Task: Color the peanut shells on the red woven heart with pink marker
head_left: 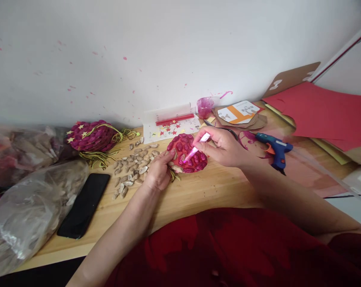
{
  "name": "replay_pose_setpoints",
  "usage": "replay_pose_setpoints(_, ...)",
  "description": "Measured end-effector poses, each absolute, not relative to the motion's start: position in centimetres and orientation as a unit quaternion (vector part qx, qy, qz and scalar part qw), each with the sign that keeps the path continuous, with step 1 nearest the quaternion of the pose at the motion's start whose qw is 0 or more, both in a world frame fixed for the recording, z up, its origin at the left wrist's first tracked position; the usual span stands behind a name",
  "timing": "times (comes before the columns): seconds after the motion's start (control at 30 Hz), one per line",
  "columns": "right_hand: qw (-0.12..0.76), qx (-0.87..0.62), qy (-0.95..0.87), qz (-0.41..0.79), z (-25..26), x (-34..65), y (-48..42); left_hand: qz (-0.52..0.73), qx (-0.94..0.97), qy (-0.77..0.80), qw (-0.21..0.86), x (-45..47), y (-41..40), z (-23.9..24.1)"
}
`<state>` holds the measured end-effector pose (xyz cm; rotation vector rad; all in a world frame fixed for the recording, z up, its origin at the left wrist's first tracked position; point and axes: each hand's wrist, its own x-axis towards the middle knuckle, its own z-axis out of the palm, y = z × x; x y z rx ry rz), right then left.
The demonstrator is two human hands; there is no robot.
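My right hand (pixel 223 147) is closed around a thin pink-and-white brush (pixel 196 148), its tip touching a round red craft piece (pixel 188 153) covered in magenta-painted shells. My left hand (pixel 159 171) rests on the wooden table (pixel 204 191) at the piece's left edge, fingers curled against it and steadying it. Several unpainted pale shells (pixel 132 169) lie scattered just left of that hand.
A finished magenta shell disc with yellow stars and green cords (pixel 92 135) lies at back left. A black phone (pixel 84 204) and plastic bags (pixel 30 211) are left. A blue glue gun (pixel 274 148), pink cup (pixel 204 107), star sheet (pixel 171 129), cardboard and red paper (pixel 324 109) sit right.
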<state>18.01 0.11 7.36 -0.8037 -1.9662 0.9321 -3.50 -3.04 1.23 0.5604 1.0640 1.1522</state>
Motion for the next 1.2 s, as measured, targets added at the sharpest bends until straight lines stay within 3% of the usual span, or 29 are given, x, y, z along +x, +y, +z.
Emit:
replay_pose_setpoints(0.33, 0.405, -0.313, -0.771, 0.378, 6.6, 18.3, 0.6, 0.505, 0.237, 0.476, 0.679, -3.5, -3.0, 1.2)
replay_pose_setpoints(0.5, 0.457, -0.324, -0.750, 0.352, 6.6, 17.9, 0.4, 0.506, 0.232, 0.478, 0.680, -3.7, -2.9, 1.2)
replay_pose_setpoints(0.63, 0.418, -0.306, -0.756, 0.401, 6.4, 17.9, 0.5, 0.504, 0.228, 0.475, 0.685, -3.7, -2.9, 1.3)
replay_pose_setpoints(0.8, 0.458, -0.324, -0.749, 0.353, 6.1, 18.1, 0.8, 0.506, 0.234, 0.472, 0.683, -3.7, -2.8, 1.3)
replay_pose_setpoints(0.93, 0.431, -0.309, -0.747, 0.401, 6.0, 18.1, 0.8, 0.505, 0.242, 0.473, 0.680, -3.7, -2.9, 1.2)
replay_pose_setpoints(1.2, 0.442, -0.305, -0.753, 0.380, 6.2, 18.0, 0.4, 0.503, 0.255, 0.475, 0.675, -3.8, -3.0, 1.4)
